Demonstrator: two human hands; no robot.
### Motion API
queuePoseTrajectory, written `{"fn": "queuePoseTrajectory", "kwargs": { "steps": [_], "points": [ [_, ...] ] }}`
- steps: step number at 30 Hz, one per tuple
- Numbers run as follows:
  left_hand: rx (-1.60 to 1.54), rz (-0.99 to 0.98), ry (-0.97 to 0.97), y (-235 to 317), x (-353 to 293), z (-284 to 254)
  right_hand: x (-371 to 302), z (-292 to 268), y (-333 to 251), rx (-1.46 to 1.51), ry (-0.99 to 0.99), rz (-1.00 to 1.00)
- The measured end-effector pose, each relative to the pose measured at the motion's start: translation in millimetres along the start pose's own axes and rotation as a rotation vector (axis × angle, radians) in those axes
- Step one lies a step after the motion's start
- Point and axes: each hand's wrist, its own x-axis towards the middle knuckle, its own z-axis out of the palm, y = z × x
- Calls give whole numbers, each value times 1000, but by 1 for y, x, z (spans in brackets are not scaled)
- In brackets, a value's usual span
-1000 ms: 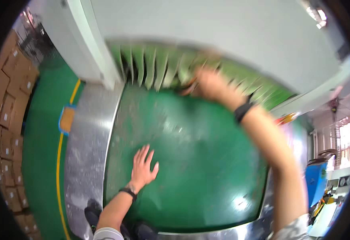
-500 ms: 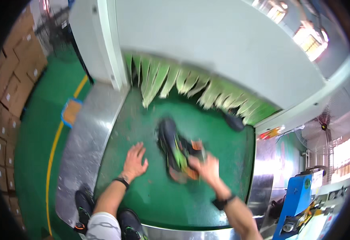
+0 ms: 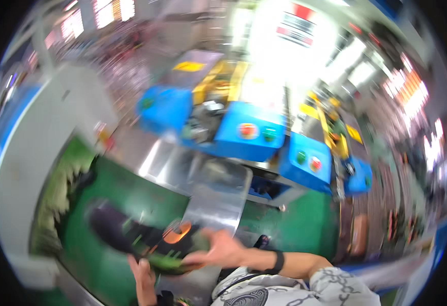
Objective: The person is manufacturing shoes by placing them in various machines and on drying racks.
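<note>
A black shoe (image 3: 149, 235) with orange and green parts hangs tilted over the green floor of the conveyor, its dark toe toward the left. My right hand (image 3: 218, 250) is closed on its heel end. Blur hides whether a second shoe lies against it. Below the shoe's middle, my left hand (image 3: 142, 275) is raised with thumb and fingers apart, close to the sole. Whether those fingertips touch it I cannot tell.
At left a pale machine housing (image 3: 24, 183) has a ragged green strip curtain (image 3: 55, 209), with a dark shoe (image 3: 84, 178) beside it. Ahead stand blue machines (image 3: 249, 135) with red and green buttons, behind a metal ledge (image 3: 215, 199). Blurred racks (image 3: 387, 214) stand right.
My view has swung right, from the curtained opening toward the blue machines. The shoe has come up off the green surface in my right hand, and my left hand has moved close below it.
</note>
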Motion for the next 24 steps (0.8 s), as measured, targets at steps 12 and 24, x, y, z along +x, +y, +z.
{"fn": "queuePoseTrajectory", "kwargs": {
  "steps": [12, 24],
  "points": [
    [-83, -311, -297, -64, -33, 402, -195, -201, 242, 864, 216, -234],
    [818, -340, -932, -194, 186, 784, -379, -373, 317, 1368, 1462, 125]
  ]
}}
